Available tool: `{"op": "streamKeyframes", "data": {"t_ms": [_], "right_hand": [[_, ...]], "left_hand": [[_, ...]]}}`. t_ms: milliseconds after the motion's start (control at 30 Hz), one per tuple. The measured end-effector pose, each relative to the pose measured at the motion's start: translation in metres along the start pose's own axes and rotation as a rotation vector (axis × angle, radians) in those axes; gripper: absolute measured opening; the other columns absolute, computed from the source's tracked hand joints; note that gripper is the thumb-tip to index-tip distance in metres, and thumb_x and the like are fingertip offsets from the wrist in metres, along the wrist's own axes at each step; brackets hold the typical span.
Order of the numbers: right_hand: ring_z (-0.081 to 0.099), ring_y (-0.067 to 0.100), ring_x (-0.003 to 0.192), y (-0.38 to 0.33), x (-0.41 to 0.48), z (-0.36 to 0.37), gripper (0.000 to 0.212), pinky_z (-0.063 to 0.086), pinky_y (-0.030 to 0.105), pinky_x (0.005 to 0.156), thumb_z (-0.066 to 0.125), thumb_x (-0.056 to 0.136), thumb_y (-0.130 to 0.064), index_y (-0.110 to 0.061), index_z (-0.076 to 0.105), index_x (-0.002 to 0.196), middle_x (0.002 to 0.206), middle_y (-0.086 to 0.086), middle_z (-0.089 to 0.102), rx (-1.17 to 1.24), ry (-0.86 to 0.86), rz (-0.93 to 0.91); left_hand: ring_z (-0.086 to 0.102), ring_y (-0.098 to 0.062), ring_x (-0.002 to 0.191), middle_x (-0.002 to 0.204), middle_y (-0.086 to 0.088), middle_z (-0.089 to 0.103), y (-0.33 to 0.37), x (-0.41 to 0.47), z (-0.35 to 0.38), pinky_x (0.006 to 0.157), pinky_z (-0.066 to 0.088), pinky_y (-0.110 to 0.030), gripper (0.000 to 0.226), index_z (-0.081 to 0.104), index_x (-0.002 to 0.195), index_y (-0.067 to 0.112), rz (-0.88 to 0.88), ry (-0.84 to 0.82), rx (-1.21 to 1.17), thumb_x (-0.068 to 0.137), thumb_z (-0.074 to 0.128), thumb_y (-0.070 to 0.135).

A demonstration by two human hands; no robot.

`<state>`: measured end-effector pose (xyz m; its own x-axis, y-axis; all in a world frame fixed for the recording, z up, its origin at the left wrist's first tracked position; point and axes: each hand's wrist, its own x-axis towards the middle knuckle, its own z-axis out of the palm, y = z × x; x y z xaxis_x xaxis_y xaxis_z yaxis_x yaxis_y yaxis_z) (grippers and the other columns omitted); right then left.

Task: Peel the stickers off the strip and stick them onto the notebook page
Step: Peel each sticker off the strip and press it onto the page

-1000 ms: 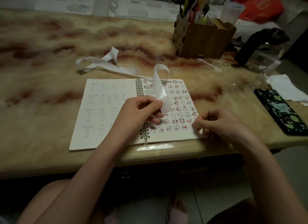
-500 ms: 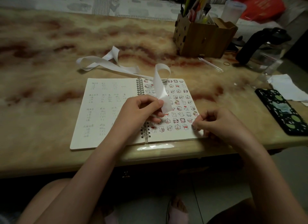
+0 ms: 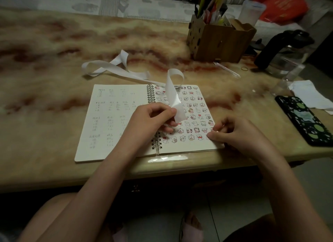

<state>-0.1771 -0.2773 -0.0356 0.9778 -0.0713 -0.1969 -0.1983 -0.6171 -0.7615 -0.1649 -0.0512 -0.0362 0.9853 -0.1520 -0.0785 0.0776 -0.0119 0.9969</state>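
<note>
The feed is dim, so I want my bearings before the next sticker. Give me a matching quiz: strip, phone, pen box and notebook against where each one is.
Things:
1 strip
2 phone
3 pen box
4 notebook

Places:
a lies open at the near edge of the table
b stands far back, right of centre
c pinched in the left hand
d lies flat at the right edge

Pairs: 1-c, 2-d, 3-b, 4-a

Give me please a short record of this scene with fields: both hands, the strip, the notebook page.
left hand: pinches the strip, held above the right page
right hand: fingers curled, tips at the page's outer edge; holding a sticker or not, cannot tell
notebook: open, flat on the table
right page: rows of stickers, nearly full
strip's tail: curls loosely on the table behind the notebook
</note>
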Motion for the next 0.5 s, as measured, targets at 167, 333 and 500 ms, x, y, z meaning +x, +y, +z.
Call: {"op": "streamKeyframes", "data": {"t_ms": [167,333,500], "right_hand": [[0.042,-0.001,0.037,0.0024,0.0036,-0.0026,0.012,0.034,0.024,0.048,0.068,0.084,-0.009,-0.014,0.057,0.08,0.06,0.0,0.054,-0.006,-0.012,0.007],[0.041,0.0,0.036,0.0012,0.0027,-0.0009,0.025,0.031,0.017,0.04,0.078,0.074,-0.027,-0.011,0.06,0.082,0.057,-0.001,0.056,0.019,0.002,0.002],[0.045,0.003,0.042,-0.0001,0.0035,0.0023,0.023,0.034,0.021,0.048,0.08,0.073,-0.016,-0.009,0.06,0.084,0.061,0.001,0.054,0.012,-0.004,0.013]], "left_hand": [[0.068,-0.019,0.064,0.068,-0.006,0.071,-0.0013,0.0002,-0.0008,0.07,0.058,-0.031,0.012,0.07,0.082,0.009,-0.004,0.003,-0.008,0.089,0.063,0.015],[0.067,-0.016,0.061,0.066,-0.005,0.07,-0.0009,0.0003,-0.0004,0.065,0.058,-0.025,0.012,0.07,0.082,0.007,-0.003,0.0,-0.019,0.089,0.063,0.013],[0.068,-0.017,0.062,0.067,-0.005,0.071,-0.0008,-0.0006,-0.001,0.065,0.058,-0.026,0.012,0.07,0.083,0.008,-0.002,-0.001,-0.012,0.09,0.063,0.014]]}}
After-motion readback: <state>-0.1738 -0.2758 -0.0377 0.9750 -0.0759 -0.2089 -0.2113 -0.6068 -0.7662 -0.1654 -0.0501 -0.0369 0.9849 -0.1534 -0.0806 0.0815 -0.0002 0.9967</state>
